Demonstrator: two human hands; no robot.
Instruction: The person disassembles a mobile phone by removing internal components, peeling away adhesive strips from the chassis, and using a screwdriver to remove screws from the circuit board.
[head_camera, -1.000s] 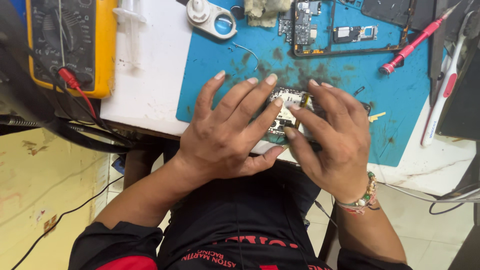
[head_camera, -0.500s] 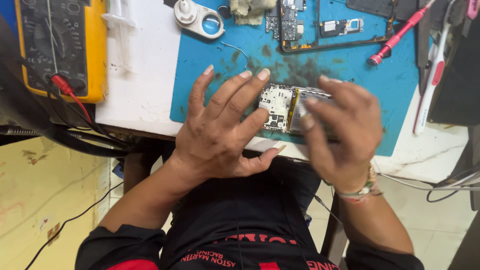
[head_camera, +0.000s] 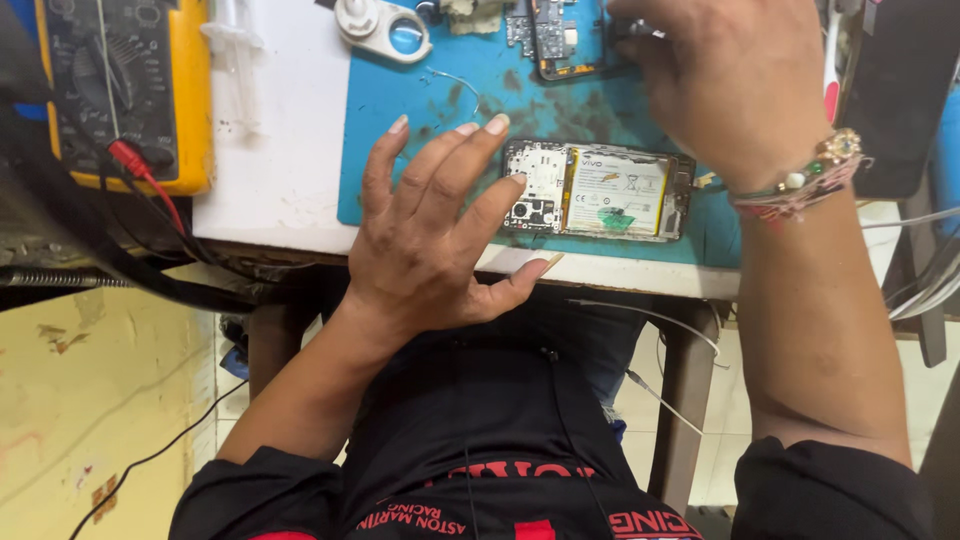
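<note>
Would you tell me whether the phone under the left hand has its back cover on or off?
Off: the phone lies on the blue mat with its battery and circuit board exposed.

Head view, single camera: worn on the person's head, faces steeply down over the counter (head_camera: 280, 190) edge, close range; frame takes in forearms, lap, floor beneath. No second view to share ground with.
</note>
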